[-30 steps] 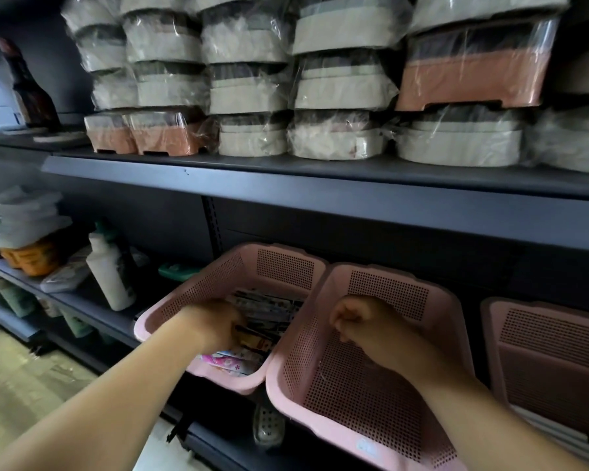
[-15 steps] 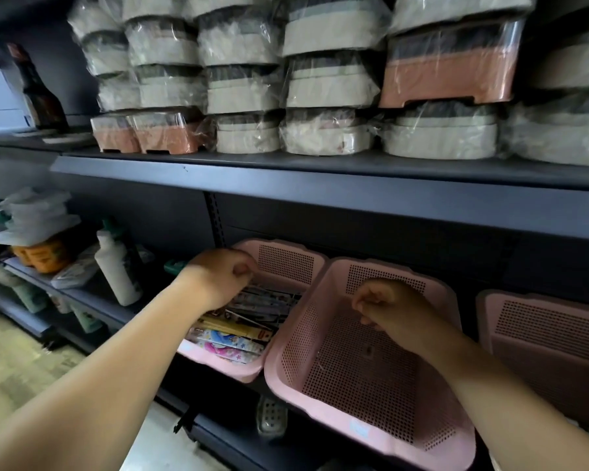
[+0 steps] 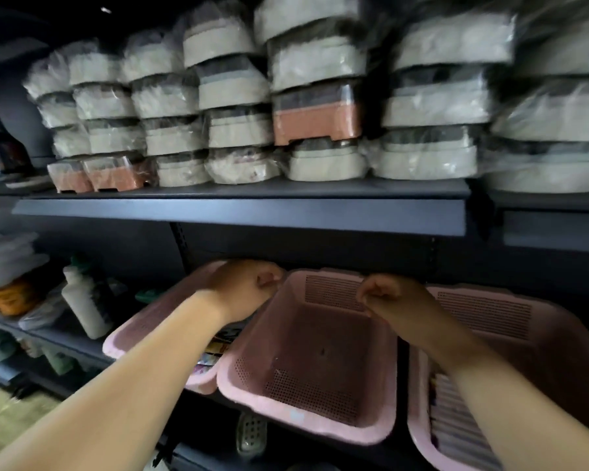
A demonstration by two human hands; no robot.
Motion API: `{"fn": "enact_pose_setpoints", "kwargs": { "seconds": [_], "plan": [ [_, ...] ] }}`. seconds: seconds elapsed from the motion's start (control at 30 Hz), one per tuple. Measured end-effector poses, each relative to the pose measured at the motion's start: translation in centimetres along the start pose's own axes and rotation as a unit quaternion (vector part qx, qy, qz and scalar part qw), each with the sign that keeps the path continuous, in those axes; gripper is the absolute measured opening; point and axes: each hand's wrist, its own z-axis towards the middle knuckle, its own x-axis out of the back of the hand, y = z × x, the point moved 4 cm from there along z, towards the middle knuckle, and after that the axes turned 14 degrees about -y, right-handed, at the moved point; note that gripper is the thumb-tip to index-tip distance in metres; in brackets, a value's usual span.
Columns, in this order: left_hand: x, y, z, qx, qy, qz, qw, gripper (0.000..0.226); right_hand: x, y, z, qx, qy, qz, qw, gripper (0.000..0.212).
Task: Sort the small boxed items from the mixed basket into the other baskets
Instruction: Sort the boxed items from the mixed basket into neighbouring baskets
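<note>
Three pink perforated baskets stand side by side on a dark shelf. The left basket (image 3: 130, 338) holds colourful small boxed items (image 3: 218, 348), mostly hidden under my left forearm. The middle basket (image 3: 306, 426) has nothing in it. Pale boxed items (image 3: 453, 413) line the near side of the right basket (image 3: 483, 311). My left hand (image 3: 245, 290) is a closed fist above the gap between the left and middle baskets; no item shows in it. My right hand (image 3: 391, 297) hovers with curled fingers over the middle basket's far right corner, nothing visible in it.
The upper shelf edge (image 3: 238, 215) juts out just above both hands and carries stacks of plastic-wrapped containers (image 3: 238, 130). A white bottle (image 3: 82, 300) and an orange tub (image 3: 11, 297) stand left of the baskets. A small perforated item (image 3: 250, 433) lies below the middle basket.
My left hand rose out of the left basket as a fist and moved right toward the middle basket. My right hand lifted from inside the middle basket to its far right corner.
</note>
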Motion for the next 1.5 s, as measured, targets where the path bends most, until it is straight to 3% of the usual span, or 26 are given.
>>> {"fn": "enact_pose_setpoints", "kwargs": {
  "seconds": [0.1, 0.3, 0.43, 0.63, 0.7, 0.77, 0.87, 1.07, 1.2, 1.3, 1.5],
  "plan": [
    [-2.5, 5.5, 1.4, -0.049, -0.006, 0.005, 0.999, 0.028, 3.5, 1.7, -2.6, 0.001, 0.038, -0.004, 0.999, 0.026],
    [-8.3, 19.3, 4.2, -0.170, -0.032, -0.031, 0.984, 0.028, 11.8, 5.8, -10.3, -0.048, 0.111, -0.101, 0.987, 0.018],
    [-13.6, 29.3, 5.2, -0.254, -0.057, -0.029, 0.965, 0.033, 17.0, 9.9, -17.0, -0.075, 0.167, -0.055, 0.982, 0.028],
    [-21.7, 42.9, 3.7, -0.353, -0.127, -0.017, 0.927, 0.028, 23.4, 15.4, -28.0, -0.139, 0.273, -0.023, 0.952, 0.033],
    [-24.2, 46.1, 3.2, -0.368, -0.148, -0.015, 0.918, 0.028, 25.0, 16.8, -31.3, -0.161, 0.301, -0.060, 0.938, 0.030],
    [-26.2, 48.6, 2.6, -0.379, -0.163, -0.009, 0.911, 0.027, 26.4, 18.7, -33.7, -0.243, 0.295, -0.134, 0.914, 0.018],
    [-28.4, 50.5, 2.6, -0.378, -0.161, -0.014, 0.912, 0.031, 26.7, 21.0, -35.9, -0.357, 0.254, -0.178, 0.881, 0.019],
    [-31.2, 50.9, 1.9, -0.404, -0.149, 0.049, 0.901, 0.041, 24.3, 22.3, -36.1, -0.369, 0.229, -0.259, 0.862, 0.018],
    [-31.0, 50.8, 2.2, -0.382, -0.098, 0.076, 0.916, 0.049, 24.7, 22.3, -36.3, -0.360, 0.267, -0.338, 0.828, 0.051],
    [-31.1, 50.7, 2.3, -0.358, -0.083, 0.106, 0.924, 0.052, 24.8, 23.4, -35.9, -0.422, 0.223, -0.353, 0.804, 0.067],
    [-31.5, 50.5, 2.6, -0.347, -0.081, 0.099, 0.929, 0.065, 25.1, 25.3, -35.1, -0.465, 0.181, -0.359, 0.789, 0.065]
  ]
}}
